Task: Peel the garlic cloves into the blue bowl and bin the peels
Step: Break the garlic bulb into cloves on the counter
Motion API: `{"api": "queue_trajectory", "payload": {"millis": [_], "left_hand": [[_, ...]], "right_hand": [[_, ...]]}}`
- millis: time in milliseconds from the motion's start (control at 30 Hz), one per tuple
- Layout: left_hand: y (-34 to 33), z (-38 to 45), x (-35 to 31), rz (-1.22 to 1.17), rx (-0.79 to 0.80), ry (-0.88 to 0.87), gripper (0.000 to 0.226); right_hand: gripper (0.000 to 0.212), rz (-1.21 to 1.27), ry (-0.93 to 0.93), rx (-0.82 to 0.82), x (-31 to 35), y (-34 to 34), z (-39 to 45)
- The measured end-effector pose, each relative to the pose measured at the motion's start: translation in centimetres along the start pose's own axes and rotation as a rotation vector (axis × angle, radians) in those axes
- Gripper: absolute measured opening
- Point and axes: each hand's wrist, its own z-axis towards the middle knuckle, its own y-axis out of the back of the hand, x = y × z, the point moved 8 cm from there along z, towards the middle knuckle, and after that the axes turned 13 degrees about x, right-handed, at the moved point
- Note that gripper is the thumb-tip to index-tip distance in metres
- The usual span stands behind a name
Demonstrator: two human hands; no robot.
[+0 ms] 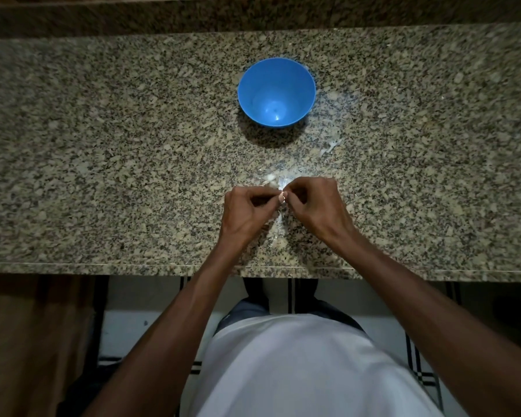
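From the head camera I see my left hand (247, 210) and right hand (315, 206) meeting over the counter (103, 145), fingertips of both pinched tight on one small garlic clove (282, 198). The blue bowl (276, 92) stands farther back with nothing in it, and scraps of peel (331, 147) lie between it and my hands.

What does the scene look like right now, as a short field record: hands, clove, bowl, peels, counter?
left hand: pinches the garlic clove
right hand: pinches the same clove from the other side
garlic clove: small, held between both hands above the counter
blue bowl: upright beyond the hands, looks empty
peels: loose scraps on the counter, right of the bowl's near side
counter: speckled granite
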Motion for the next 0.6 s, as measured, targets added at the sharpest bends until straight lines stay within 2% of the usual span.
{"api": "queue_trajectory", "payload": {"millis": [100,200,367,500,600], "left_hand": [[0.1,0.3,0.8,-0.07,0.082,0.09,0.025],[0.1,0.3,1.0,-0.093,0.126,0.097,0.027],[-0.4,0.1,1.6,-0.263,0.12,0.105,0.026],[-1.3,-0.2,3.0,-0.522,0.092,0.199,0.027],[-2.1,-0.2,3.3,-0.663,0.121,0.248,0.022]], "right_hand": [[0.016,-0.164,0.047,0.061,0.6,-0.7,0.0],[0.016,-0.137,0.055,0.092,0.3,-0.9,0.2],[0.017,0.2,-0.077,0.125,-2.2,-0.6,0.7],[0.018,0.545,-0.07,0.165,-3.1,-1.1,0.4],[0.017,0.657,-0.04,0.169,-3.4,-1.3,0.3]]}}
